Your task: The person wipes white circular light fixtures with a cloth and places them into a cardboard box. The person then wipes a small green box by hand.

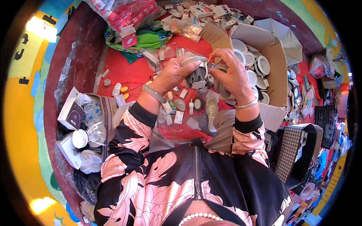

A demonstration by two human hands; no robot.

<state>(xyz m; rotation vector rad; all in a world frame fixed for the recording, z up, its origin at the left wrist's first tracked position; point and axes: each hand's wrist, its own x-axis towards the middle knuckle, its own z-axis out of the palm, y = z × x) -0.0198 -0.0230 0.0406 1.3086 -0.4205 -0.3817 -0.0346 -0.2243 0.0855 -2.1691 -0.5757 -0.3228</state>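
Note:
My left hand (172, 75) is closed on a recessed downlight (197, 78) with a white rim and a dark grey finned body, held tilted above the red cloth. The thumb presses on its rim. Close by on the right, my right hand (233, 73) is pinched together near the lamp's side. A small orange-red piece (211, 60) shows at its fingertips, and a short white strip (206, 68) runs down beside the lamp. What exactly the right fingers grip is hidden. Greyish, partly see-through material (222, 89) hangs below that hand.
Right of my hands stands a cardboard box (277, 64) of round white lamps (264, 64). Small bulbs and packets litter the red cloth (128, 75). At left is an open box (107, 116) with clear plastic pieces. Small cartons (201, 11) are heaped at the back. A shoe (212, 115) shows below.

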